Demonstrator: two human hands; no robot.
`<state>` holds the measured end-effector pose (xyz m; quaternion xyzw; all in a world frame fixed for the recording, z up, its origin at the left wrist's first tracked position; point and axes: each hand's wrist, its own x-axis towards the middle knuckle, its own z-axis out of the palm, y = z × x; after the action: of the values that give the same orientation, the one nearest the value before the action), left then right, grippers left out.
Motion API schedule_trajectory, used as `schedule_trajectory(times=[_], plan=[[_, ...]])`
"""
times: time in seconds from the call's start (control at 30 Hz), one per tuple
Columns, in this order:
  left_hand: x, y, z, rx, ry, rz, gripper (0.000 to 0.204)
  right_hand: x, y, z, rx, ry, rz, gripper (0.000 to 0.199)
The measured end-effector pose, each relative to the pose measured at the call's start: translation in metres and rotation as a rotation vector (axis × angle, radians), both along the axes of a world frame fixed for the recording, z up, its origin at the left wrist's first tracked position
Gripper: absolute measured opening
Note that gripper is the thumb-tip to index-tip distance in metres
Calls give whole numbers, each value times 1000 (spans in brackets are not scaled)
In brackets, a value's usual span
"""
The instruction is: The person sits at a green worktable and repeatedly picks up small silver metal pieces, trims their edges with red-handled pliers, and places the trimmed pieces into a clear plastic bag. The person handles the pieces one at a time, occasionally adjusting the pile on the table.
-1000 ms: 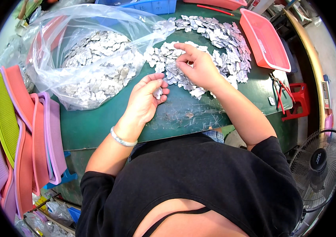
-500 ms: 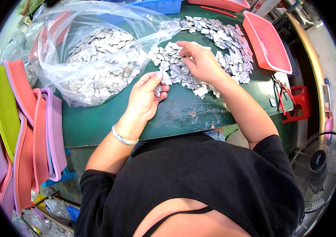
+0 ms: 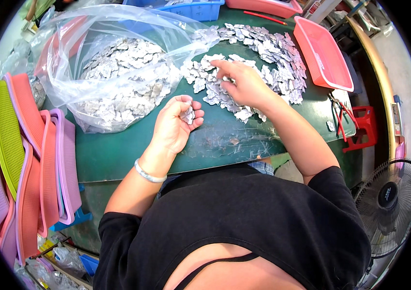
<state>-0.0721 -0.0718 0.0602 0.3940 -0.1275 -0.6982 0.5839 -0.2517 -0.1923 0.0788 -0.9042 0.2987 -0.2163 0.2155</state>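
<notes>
My left hand is half curled, palm up, above the table's near side, with small silver metal pieces between its fingers and palm. My right hand reaches over a loose pile of the same flat, irregular silver pieces. Its index finger and thumb are spread apart, and nothing shows between them. The lower fingers are partly hidden behind the hand. To the left lies a large clear plastic bag, its mouth spread wide, holding a big heap of silver pieces.
A pink tray stands right of the pile on the green table. Red-handled pliers lie at the right edge and a red pencil at the back. Stacked plastic baskets are on the left; a fan is at right.
My left hand has dropped slightly and its thumb has drawn back, showing more of the pieces. My right hand has moved a little left and down over the pile, fingers still spread.
</notes>
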Motion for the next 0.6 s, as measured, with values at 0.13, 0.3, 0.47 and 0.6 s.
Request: schedule_trajectory(times=[0.13, 0.3, 0.47, 0.6], plan=[[-2, -1, 4, 5, -13, -28, 23, 6, -12, -10, -219, 32, -59, 54], [-1, 1, 3, 13, -8, -50, 24, 8, -13, 1, -62, 132, -25, 55], [1, 3, -1, 14, -31, -57, 23, 2, -5, 2, 60, 20, 8, 57], [-3, 4, 3, 28, -66, -52, 23, -5, 11, 1, 122, -175, -7, 57]])
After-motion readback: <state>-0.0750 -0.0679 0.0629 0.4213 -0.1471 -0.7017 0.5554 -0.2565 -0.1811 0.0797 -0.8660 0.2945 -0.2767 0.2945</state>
